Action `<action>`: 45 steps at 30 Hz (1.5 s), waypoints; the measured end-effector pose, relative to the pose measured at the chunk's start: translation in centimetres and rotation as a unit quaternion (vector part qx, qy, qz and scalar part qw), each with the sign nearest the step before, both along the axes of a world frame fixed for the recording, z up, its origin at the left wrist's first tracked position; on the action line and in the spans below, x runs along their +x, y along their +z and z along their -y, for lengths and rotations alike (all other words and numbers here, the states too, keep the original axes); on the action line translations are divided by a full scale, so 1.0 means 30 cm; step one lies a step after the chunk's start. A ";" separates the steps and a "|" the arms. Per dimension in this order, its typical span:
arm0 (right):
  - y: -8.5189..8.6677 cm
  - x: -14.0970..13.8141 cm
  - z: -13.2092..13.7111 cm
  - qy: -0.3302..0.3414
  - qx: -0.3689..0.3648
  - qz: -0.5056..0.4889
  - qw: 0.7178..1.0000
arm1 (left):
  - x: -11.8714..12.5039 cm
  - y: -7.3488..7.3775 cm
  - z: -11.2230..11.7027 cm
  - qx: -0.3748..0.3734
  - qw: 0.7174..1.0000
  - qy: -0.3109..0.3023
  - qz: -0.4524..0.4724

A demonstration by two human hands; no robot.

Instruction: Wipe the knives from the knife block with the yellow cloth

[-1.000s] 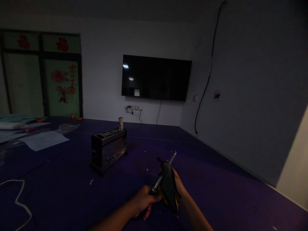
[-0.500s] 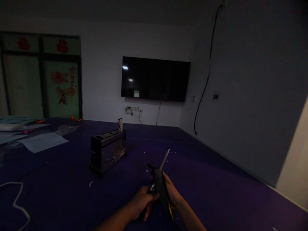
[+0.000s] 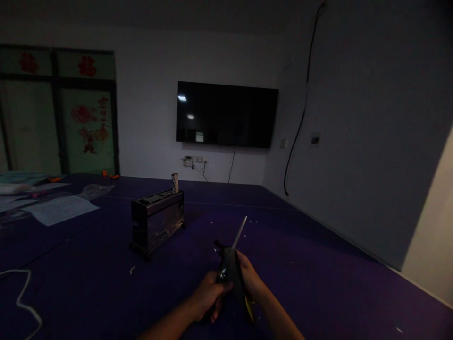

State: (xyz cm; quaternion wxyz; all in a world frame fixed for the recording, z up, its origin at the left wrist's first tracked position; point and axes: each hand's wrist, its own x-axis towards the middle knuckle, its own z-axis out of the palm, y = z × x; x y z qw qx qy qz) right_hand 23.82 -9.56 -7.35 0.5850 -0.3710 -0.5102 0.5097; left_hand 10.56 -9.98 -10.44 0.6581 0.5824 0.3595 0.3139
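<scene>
Near the bottom centre, my left hand (image 3: 208, 296) is closed round the left side of a dark, flat-sided object (image 3: 234, 271), its thumb lying across the front. My right hand (image 3: 250, 278) grips the same object from the right; most of its fingers are hidden behind it. From the top of the object a thin, pale, blade-like strip (image 3: 239, 233) sticks up, leaning right. A yellow edge (image 3: 249, 309) shows at its lower end, and a shiny bit lies by my left thumb. The room is too dark to make out its exact kind.
A dark, long box-shaped appliance (image 3: 157, 219) with slots on top stands to the left, a patterned upright piece (image 3: 175, 183) at its far end. Papers (image 3: 62, 208) and plastic lie further left. A white cable (image 3: 26, 302) curls at lower left. Small white scraps dot the purple surface (image 3: 318, 283).
The whole view has shifted slightly, so things sit a little further left. Both hands keep their hold on the dark object, with hardly any movement of their own.
</scene>
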 end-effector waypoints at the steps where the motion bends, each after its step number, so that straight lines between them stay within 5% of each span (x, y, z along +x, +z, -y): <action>1: 0.000 0.000 0.000 -0.001 -0.003 -0.004 1.000 | 0.001 -0.001 -0.001 0.002 1.000 -0.003 -0.001; 17: 0.008 0.014 -0.010 0.010 -0.018 -0.029 0.999 | 0.002 0.011 -0.002 0.021 1.000 -0.021 0.003; 30: 0.048 0.077 -0.010 -0.095 -0.004 -0.040 0.995 | 0.002 0.033 0.008 0.037 0.997 -0.054 -0.031; 45: 0.055 0.186 -0.044 -0.156 -0.002 -0.094 0.983 | 0.004 -0.007 -0.008 0.037 0.993 -0.069 -0.090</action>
